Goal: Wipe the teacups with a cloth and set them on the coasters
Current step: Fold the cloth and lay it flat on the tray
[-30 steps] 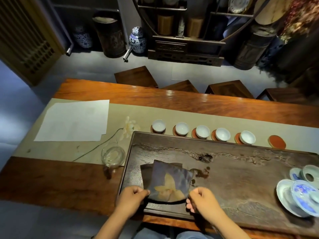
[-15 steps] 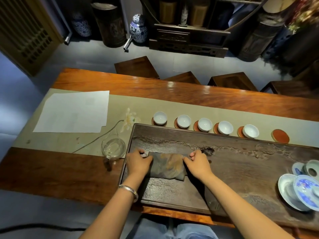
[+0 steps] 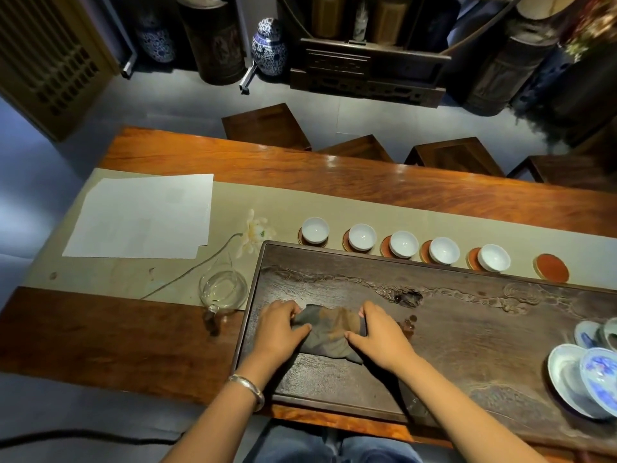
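A dark folded cloth (image 3: 329,332) with a tan pattern lies on the dark wooden tea tray (image 3: 467,329). My left hand (image 3: 282,329) presses and pinches its left edge, and my right hand (image 3: 377,335) holds its right edge. Beyond the tray's far rim, several white teacups stand in a row on red coasters, from the leftmost teacup (image 3: 315,229) to the rightmost teacup (image 3: 493,257). One red coaster (image 3: 551,268) at the right end of the row is bare.
A glass pitcher (image 3: 223,290) stands left of the tray beside a flower stem. White paper sheets (image 3: 143,217) lie on the beige runner. Blue-and-white porcelain dishes (image 3: 587,379) sit at the tray's right end. Wooden stools stand behind the table.
The cloth was held up open near the tray's front edge; it now lies folded flat farther in on the tray, with both hands on its ends.
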